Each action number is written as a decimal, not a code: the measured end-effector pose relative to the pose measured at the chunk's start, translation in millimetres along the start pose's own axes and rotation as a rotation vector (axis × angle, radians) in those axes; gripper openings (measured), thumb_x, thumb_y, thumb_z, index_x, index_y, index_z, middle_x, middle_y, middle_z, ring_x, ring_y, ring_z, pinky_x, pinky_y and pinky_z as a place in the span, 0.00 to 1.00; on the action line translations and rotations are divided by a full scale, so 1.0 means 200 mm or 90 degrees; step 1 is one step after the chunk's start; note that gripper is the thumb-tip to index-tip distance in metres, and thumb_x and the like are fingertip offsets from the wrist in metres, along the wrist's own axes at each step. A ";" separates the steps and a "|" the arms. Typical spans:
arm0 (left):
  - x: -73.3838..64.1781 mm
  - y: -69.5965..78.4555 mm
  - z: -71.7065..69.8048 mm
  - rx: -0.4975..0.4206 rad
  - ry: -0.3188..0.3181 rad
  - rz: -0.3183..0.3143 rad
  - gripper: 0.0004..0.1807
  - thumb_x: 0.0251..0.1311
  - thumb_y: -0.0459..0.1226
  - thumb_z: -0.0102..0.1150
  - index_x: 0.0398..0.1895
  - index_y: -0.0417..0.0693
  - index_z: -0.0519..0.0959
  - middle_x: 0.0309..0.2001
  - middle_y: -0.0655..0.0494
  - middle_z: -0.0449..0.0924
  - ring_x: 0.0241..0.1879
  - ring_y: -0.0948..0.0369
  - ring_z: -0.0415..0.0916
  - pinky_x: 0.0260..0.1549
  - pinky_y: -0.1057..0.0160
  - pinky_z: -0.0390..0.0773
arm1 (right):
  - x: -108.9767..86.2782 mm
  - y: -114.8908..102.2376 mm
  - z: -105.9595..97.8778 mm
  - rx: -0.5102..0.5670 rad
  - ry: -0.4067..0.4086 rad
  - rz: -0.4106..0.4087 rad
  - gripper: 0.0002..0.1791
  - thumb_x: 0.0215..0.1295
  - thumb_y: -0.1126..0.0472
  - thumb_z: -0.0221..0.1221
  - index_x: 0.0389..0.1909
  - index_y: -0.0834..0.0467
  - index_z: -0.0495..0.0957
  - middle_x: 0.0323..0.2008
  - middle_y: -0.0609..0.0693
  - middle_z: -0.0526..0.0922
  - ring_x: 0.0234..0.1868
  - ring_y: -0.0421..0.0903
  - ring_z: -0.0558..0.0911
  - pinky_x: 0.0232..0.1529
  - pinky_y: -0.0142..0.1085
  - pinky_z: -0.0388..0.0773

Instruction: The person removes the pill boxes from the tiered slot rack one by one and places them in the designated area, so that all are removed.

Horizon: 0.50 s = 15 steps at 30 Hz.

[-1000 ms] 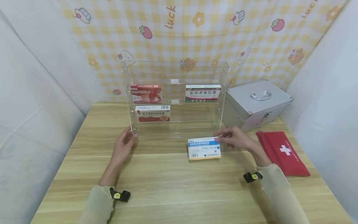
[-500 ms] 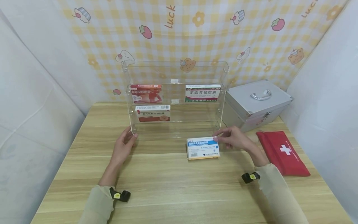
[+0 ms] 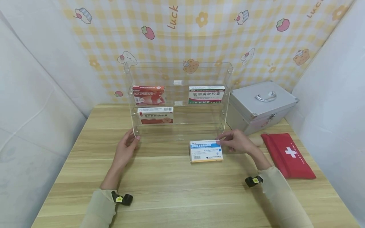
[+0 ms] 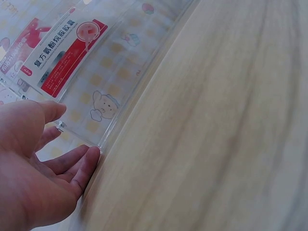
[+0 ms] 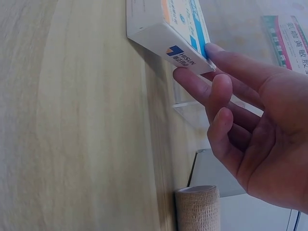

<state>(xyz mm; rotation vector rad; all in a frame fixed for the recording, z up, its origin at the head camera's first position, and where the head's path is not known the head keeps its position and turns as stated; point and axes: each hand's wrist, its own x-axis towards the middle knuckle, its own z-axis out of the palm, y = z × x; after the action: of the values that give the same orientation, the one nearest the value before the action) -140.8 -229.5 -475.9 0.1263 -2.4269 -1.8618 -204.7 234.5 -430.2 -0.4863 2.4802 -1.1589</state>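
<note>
Two hands in head view. R hand (image 3: pixel 236 141) has blue-white box (image 3: pixel 206 151) pinched at its upper R cnr; rest of box extends L of the fingertips, label up, just in front of rack (image 3: pixel 196 126). Can't tell if its bottom edge touches tabletop (image 3: pixel 176 193). L hand (image 3: pixel 127 145) grips rack's lower L cnr, thumb in front, fingers bent along the side. Rack holds red box (image 3: pixel 149 96) & green-white box (image 3: pixel 206 95) on one shelf, white-red box (image 3: pixel 155 116) on the shelf below, L end. Case (image 3: pixel 260 104) & pouch (image 3: pixel 289 155) sit on tabletop, R of rack.

L wrist view: fingertips at rack's bottom cnr; white-red box higher up, near.

R wrist view: cnr of blue-white box btwn thumb & fingertip, HISUN end facing the palm; other fingers curled. Roll (image 5: pixel 198 209) beside case.
</note>
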 end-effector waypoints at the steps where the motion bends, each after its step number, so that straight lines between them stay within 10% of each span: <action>1: 0.00 0.00 0.00 0.000 0.000 0.000 0.32 0.70 0.50 0.53 0.75 0.60 0.60 0.67 0.44 0.67 0.62 0.48 0.68 0.44 0.67 0.81 | 0.00 0.00 0.00 -0.001 0.002 -0.001 0.11 0.63 0.54 0.67 0.45 0.52 0.86 0.16 0.60 0.78 0.13 0.45 0.72 0.11 0.30 0.64; 15: 0.00 0.00 0.00 0.007 0.000 0.000 0.33 0.70 0.50 0.53 0.75 0.59 0.59 0.68 0.44 0.66 0.63 0.48 0.67 0.44 0.66 0.81 | 0.01 0.02 0.03 0.006 0.022 -0.002 0.11 0.62 0.53 0.67 0.43 0.53 0.86 0.18 0.58 0.78 0.13 0.45 0.72 0.11 0.30 0.66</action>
<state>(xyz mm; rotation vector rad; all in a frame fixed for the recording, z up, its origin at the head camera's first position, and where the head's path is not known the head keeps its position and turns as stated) -140.7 -229.5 -476.0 0.1264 -2.4365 -1.8492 -203.5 231.4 -437.5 -0.4713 2.5030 -1.1900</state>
